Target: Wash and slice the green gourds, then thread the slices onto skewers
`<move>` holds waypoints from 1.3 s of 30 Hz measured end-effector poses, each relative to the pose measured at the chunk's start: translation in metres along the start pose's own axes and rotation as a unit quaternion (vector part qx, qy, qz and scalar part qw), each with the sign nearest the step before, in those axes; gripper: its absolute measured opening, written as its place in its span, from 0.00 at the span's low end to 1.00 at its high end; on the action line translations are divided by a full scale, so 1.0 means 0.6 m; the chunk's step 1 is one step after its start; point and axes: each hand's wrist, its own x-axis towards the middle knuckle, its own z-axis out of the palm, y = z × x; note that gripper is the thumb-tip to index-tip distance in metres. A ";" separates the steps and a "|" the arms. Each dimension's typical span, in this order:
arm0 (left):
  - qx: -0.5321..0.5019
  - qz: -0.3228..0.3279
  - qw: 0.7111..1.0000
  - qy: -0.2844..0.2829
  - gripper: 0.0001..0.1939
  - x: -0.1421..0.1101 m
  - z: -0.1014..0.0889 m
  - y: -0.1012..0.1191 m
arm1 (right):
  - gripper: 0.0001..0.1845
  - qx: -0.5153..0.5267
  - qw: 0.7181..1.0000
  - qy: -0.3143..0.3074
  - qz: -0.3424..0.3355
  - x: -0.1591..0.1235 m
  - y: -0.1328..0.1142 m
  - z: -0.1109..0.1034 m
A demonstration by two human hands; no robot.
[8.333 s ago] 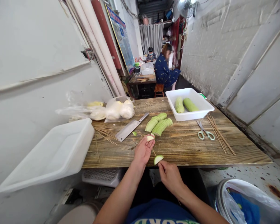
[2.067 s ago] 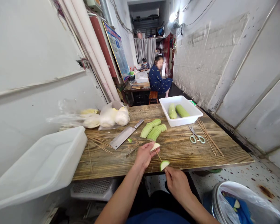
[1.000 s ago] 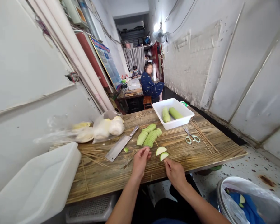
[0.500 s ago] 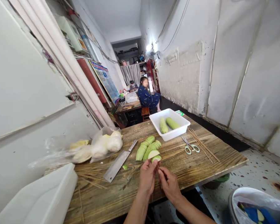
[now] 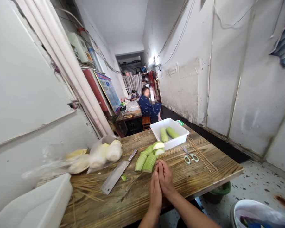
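My left hand [image 5: 155, 191] and my right hand [image 5: 165, 178] are pressed palm to palm above the near part of the wooden table, fingers fairly straight and pointing away from me. Held upright between them is a bamboo skewer, mostly hidden by the hands. Two half-round zucchini slices, an upper slice [image 5: 158, 145] and a lower slice [image 5: 159, 152], sit on it just beyond my fingertips. Behind them lie two rows of cut zucchini [image 5: 142, 160] on the table. A cleaver [image 5: 118, 172] lies to the left, with a small green scrap [image 5: 123, 178] beside its blade.
A white tray [image 5: 171, 143] holds two whole zucchini [image 5: 172, 132]. Scissors [image 5: 189, 157] and loose skewers [image 5: 201, 155] lie at right, more skewers [image 5: 87, 186] at left. Bagged pale food [image 5: 106, 153] and a white bin [image 5: 35, 202] stand left. A seated person [image 5: 148, 106] is farther back.
Earlier the slices were apart on the skewer; the upper one slid down toward the lower. My hands went from separate grips to palms together, farther forward. The view tilted up.
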 end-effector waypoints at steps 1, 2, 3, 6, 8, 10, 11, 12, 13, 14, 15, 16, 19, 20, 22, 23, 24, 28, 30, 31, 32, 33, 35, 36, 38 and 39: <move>0.025 0.015 1.000 -0.006 0.20 0.001 -0.004 -0.016 | 0.18 -0.003 1.000 0.003 0.003 0.011 0.013 0.001; 0.053 0.026 0.998 -0.007 0.20 0.004 -0.010 -0.031 | 0.18 -0.007 1.000 0.008 0.007 0.022 0.027 0.001; 0.078 0.031 0.996 -0.003 0.20 0.008 -0.017 -0.045 | 0.19 -0.014 1.000 0.014 0.009 0.031 0.041 0.001; 0.110 0.019 0.994 0.015 0.19 0.020 -0.034 -0.074 | 0.19 -0.055 0.998 0.035 -0.005 0.050 0.076 -0.005; 0.112 0.022 0.993 0.006 0.16 0.023 -0.038 -0.083 | 0.20 -0.083 0.995 0.044 -0.020 0.053 0.091 -0.009; 0.133 0.039 0.990 -0.011 0.13 0.022 -0.037 -0.084 | 0.20 -0.098 0.994 0.046 -0.025 0.051 0.100 -0.012; 0.144 0.046 0.988 -0.017 0.12 0.020 -0.035 -0.083 | 0.20 -0.103 0.993 0.045 -0.027 0.050 0.103 -0.012; 0.152 0.051 0.987 -0.020 0.11 0.018 -0.033 -0.081 | 0.20 -0.107 0.993 0.042 -0.028 0.048 0.105 -0.012; 0.155 0.053 0.986 -0.021 0.11 0.015 -0.032 -0.079 | 0.20 -0.111 0.993 0.040 -0.029 0.046 0.107 -0.011; 0.155 0.054 0.986 -0.022 0.10 0.013 -0.031 -0.076 | 0.20 -0.116 0.992 0.038 -0.031 0.045 0.107 -0.011; 0.154 0.053 0.986 -0.023 0.10 0.011 -0.031 -0.074 | 0.20 -0.120 0.992 0.037 -0.032 0.044 0.108 -0.010; 0.155 0.054 0.986 -0.025 0.10 0.010 -0.032 -0.072 | 0.19 -0.124 0.991 0.035 -0.034 0.044 0.108 -0.010; 0.168 0.060 0.984 -0.031 0.09 0.009 -0.034 -0.068 | 0.19 -0.133 0.990 0.032 -0.038 0.044 0.107 -0.010; 0.169 0.062 0.983 -0.031 0.09 0.009 -0.034 -0.067 | 0.19 -0.134 0.990 0.031 -0.040 0.045 0.106 -0.010; 0.172 0.065 0.982 -0.033 0.09 0.010 -0.034 -0.067 | 0.19 -0.135 0.989 0.029 -0.043 0.045 0.106 -0.009; 0.175 0.066 0.982 -0.034 0.09 0.010 -0.034 -0.067 | 0.18 -0.135 0.989 0.029 -0.045 0.045 0.106 -0.009; 0.177 0.067 0.981 -0.035 0.09 0.009 -0.034 -0.068 | 0.18 -0.135 0.989 0.028 -0.047 0.045 0.106 -0.009; 0.156 0.057 0.986 -0.020 0.10 0.008 -0.036 -0.077 | 0.18 -0.133 0.989 0.021 -0.054 0.044 0.108 -0.009; 0.115 0.038 0.993 -0.001 0.11 0.012 -0.037 -0.081 | 0.17 -0.131 0.990 0.015 -0.056 0.044 0.109 -0.009; 0.087 0.025 0.996 0.014 0.12 0.018 -0.038 -0.081 | 0.17 -0.130 0.990 0.010 -0.058 0.043 0.108 -0.009; 0.053 0.008 0.998 0.033 0.14 0.025 -0.039 -0.080 | 0.17 -0.128 0.990 0.003 -0.060 0.042 0.106 -0.009; 0.015 -0.010 0.998 0.054 0.16 0.034 -0.039 -0.076 | 0.17 -0.127 0.990 -0.005 -0.062 0.039 0.103 -0.007; -0.071 -0.039 0.993 0.088 0.21 0.058 -0.041 -0.064 | 0.17 -0.119 0.991 -0.026 -0.058 0.031 0.095 -0.002; -0.112 -0.046 0.988 0.096 0.23 0.071 -0.042 -0.056 | 0.17 -0.113 0.992 -0.037 -0.051 0.025 0.090 0.001; -0.175 -0.041 0.980 0.087 0.24 0.094 -0.043 -0.038 | 0.17 -0.101 0.993 -0.061 -0.032 0.012 0.081 0.009; -0.198 -0.037 0.976 0.077 0.24 0.103 -0.044 -0.031 | 0.17 -0.095 0.993 -0.073 -0.024 0.006 0.078 0.012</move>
